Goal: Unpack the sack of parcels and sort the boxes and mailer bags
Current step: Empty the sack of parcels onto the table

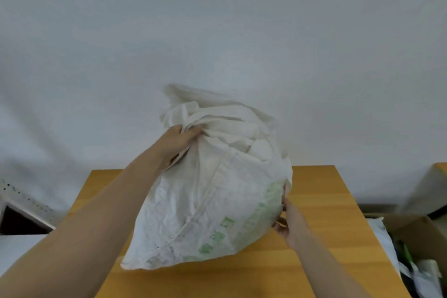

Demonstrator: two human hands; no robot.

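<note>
Zero parcels look unpacked yet: the sack point(208, 191) sits on the table point(326, 201), neck bunched tight in the left hand point(177, 143) at 11 o'clock, right hand point(291, 221) against its 4 o'clock side (grip unclear), so basically all the sorting's left.

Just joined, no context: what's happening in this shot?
A person is handling a white woven sack that sits on a wooden table. The left hand grips the bunched fabric near its top, and the right hand holds its lower right side. The sack bulges and no parcel shows yet. A cardboard box on the right holds what look like mailer bags.
</note>
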